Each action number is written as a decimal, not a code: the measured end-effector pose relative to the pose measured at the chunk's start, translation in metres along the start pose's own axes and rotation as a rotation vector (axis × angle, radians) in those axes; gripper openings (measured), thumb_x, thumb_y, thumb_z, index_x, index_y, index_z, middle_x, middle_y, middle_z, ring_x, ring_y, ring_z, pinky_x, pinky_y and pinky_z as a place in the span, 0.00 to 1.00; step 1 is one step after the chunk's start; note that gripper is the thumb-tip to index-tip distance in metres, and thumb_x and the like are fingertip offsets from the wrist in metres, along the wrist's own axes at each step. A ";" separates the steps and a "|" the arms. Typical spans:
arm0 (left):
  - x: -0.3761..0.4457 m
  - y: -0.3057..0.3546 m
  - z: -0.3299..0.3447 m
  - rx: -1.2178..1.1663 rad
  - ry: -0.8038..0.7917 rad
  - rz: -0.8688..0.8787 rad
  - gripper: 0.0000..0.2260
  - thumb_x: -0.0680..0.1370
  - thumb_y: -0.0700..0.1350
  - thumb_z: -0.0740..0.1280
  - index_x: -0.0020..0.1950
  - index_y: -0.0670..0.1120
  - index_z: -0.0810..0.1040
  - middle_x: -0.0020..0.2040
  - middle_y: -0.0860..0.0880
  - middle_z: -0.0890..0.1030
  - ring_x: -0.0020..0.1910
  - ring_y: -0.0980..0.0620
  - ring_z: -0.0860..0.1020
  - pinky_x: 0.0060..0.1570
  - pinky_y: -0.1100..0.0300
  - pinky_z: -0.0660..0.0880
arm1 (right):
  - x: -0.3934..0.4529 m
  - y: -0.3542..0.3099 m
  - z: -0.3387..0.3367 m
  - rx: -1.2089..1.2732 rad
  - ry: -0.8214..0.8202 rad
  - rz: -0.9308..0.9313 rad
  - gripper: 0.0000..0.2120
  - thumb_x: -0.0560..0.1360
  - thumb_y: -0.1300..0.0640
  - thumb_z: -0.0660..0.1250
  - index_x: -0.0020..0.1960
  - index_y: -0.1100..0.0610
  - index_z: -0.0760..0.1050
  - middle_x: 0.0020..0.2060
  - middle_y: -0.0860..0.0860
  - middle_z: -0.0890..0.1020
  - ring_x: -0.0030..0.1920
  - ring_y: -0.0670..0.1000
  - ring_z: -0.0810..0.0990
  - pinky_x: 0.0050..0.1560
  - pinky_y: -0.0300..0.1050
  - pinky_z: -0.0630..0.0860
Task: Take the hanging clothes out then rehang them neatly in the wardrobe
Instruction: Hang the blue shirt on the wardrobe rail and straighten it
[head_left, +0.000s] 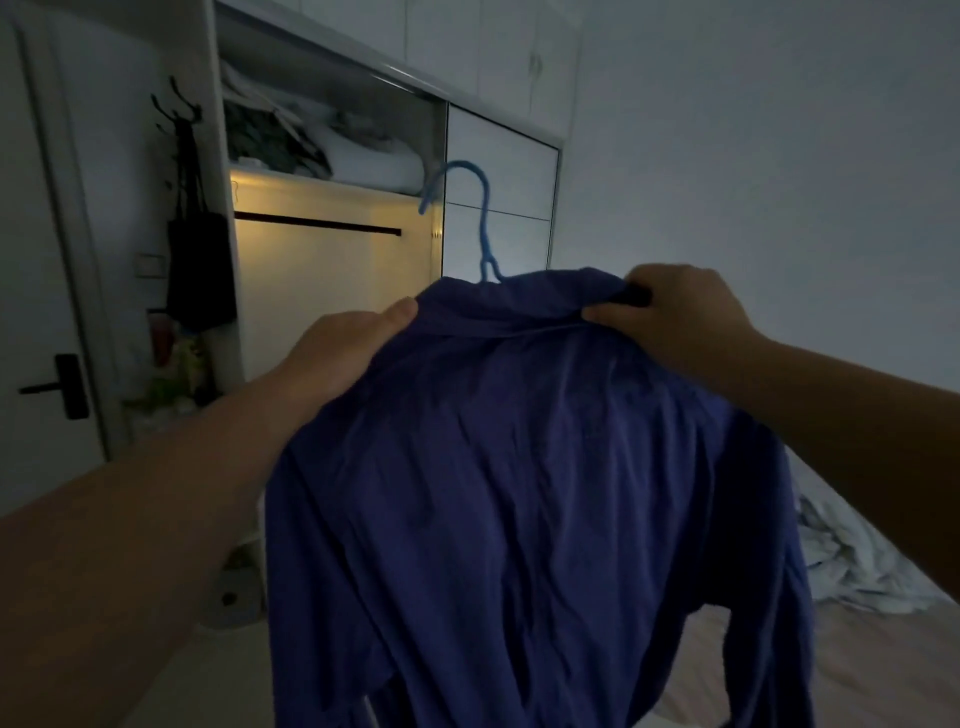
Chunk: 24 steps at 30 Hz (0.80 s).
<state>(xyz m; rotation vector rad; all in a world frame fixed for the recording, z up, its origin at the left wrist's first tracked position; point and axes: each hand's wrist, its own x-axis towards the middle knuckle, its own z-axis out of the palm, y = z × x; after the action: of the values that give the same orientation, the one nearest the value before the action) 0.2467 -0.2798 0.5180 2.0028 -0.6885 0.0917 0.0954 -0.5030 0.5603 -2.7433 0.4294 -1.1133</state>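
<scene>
Both forearms lift the blue shirt (519, 467), left hand (343, 353) and right hand (675, 312) fingers pinching its shoulders on the hanger (480, 223); next, seemingly, hooking the wardrobe rail (317, 224).

Crumpled blue shirt (519, 467) hangs on light-blue hanger (480, 218).

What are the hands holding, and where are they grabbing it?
Both hold the blue shirt, which is on a blue hanger. The left hand grips its left shoulder; the right hand pinches the collar edge.
</scene>
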 end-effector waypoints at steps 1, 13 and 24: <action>0.007 -0.009 -0.016 -0.021 0.031 -0.034 0.23 0.74 0.67 0.56 0.47 0.49 0.77 0.44 0.52 0.75 0.45 0.49 0.75 0.53 0.55 0.70 | 0.009 -0.019 0.008 0.000 -0.003 -0.015 0.20 0.70 0.39 0.65 0.41 0.57 0.74 0.32 0.47 0.73 0.38 0.49 0.72 0.38 0.44 0.67; 0.050 -0.080 -0.136 -0.125 0.122 0.080 0.11 0.71 0.57 0.70 0.39 0.50 0.78 0.40 0.53 0.79 0.39 0.57 0.76 0.43 0.61 0.74 | 0.042 -0.125 0.071 0.119 -0.122 -0.013 0.11 0.76 0.59 0.57 0.42 0.64 0.75 0.35 0.55 0.76 0.38 0.52 0.72 0.35 0.41 0.65; 0.063 -0.111 -0.236 -0.117 0.466 0.080 0.19 0.69 0.57 0.72 0.53 0.46 0.80 0.43 0.52 0.79 0.38 0.59 0.75 0.37 0.64 0.72 | 0.081 -0.184 0.101 0.351 -0.230 0.009 0.17 0.73 0.40 0.61 0.45 0.52 0.79 0.42 0.48 0.80 0.42 0.47 0.78 0.44 0.41 0.72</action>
<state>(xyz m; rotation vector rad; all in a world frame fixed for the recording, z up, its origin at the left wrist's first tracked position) 0.4060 -0.0713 0.5749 1.7527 -0.4589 0.5357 0.2596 -0.3517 0.5861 -2.5122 0.1934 -0.7711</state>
